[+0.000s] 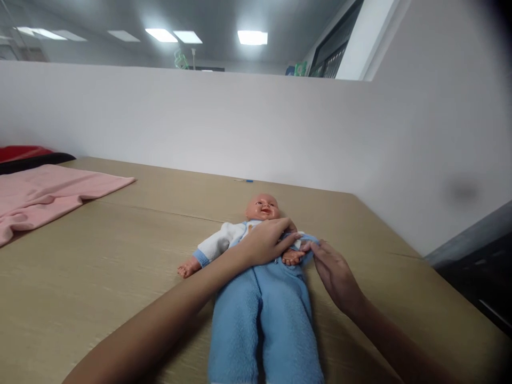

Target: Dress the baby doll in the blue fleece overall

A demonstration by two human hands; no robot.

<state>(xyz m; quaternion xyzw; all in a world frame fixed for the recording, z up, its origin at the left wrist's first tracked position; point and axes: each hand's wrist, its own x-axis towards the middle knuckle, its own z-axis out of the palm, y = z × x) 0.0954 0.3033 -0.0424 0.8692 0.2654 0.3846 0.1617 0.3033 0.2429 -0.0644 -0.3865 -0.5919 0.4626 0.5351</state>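
A bald baby doll [263, 207] lies on its back in a white top with blue cuffs and fuzzy blue trousers [260, 320]. One of its arms, in a white sleeve [222, 240], stretches out to the left. Across its chest reaches my left hand [276, 234], closed around the clothing by the doll's other arm; what its fingertips grip is partly hidden. The doll's bare hand [293, 257] shows just beneath. My right hand [334, 269] pinches the blue-edged sleeve [310, 242] beside that small hand, fingers fairly straight and pressed together.
The doll rests on a wood-toned table [140, 298]. A pink cloth [48, 192] spreads at the left, with red and black items [28, 154] behind it. A small blue-tipped pen-like object [248, 181] lies by the white wall [208, 122]. A dark object [480, 266] stands off the right edge.
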